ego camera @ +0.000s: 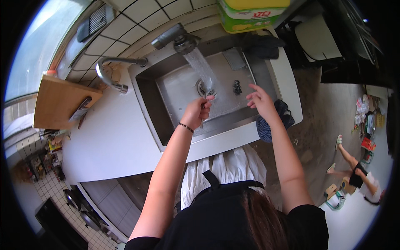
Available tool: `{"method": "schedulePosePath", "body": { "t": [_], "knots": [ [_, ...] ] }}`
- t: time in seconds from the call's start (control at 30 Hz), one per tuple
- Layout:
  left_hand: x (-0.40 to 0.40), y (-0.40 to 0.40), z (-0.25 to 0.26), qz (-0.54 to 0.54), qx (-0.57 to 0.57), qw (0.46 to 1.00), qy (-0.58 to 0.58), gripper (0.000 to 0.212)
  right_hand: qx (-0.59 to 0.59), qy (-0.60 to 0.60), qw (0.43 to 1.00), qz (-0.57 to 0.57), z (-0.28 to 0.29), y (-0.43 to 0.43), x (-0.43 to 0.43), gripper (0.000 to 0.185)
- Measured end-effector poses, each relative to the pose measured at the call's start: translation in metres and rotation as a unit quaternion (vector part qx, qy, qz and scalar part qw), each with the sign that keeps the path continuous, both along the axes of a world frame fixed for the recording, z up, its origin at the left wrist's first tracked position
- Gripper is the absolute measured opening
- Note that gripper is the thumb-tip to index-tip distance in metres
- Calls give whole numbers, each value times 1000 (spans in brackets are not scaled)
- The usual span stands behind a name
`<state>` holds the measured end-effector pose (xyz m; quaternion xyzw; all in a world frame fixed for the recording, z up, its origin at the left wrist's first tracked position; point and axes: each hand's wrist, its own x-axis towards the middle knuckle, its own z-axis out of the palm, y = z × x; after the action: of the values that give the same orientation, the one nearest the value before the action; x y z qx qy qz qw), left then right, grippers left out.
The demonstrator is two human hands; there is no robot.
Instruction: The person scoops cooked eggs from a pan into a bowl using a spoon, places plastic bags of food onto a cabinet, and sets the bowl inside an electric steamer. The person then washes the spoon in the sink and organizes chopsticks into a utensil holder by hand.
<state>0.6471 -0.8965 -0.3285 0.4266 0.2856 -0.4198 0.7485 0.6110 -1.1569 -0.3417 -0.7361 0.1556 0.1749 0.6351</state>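
Note:
My left hand (197,112) is closed around a thin metal utensil (202,124), its handle showing below my fist. The utensil's far end is at the stream and hard to make out. Water (200,67) pours from the large faucet (184,42) over the drain (203,87) of the steel sink (168,78). My right hand (261,101) hovers over the sink's right side, fingers apart and holding nothing. Just left of it, a dark scrubber, apparently steel wool (237,87), lies on the sink floor. A grey cloth (234,58) lies further back.
Left of the sink stand a curved chrome tap (107,75), a wooden cutting board (62,103) and a cleaver (80,110). Behind it sits a green-and-yellow box (253,18); dark cloth (265,47) lies at the corner. A blue-grey mitt (265,128) hangs near my right forearm. A person (359,176) is at far right.

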Motion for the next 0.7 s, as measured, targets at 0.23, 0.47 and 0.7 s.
{"method": "schedulePosePath", "body": {
  "t": [0.23,0.47,0.7],
  "knots": [
    [62,-25,-36,32,-6,998,55,17,22,11,998,-50,1,6,-21,39],
    [98,-50,-44,83,60,995,-12,13,-61,-41,997,-33,-33,17,26,36],
    [68,-42,-42,76,4,997,4,14,-437,-128,883,114,-147,39,142,38]
  ]
}}
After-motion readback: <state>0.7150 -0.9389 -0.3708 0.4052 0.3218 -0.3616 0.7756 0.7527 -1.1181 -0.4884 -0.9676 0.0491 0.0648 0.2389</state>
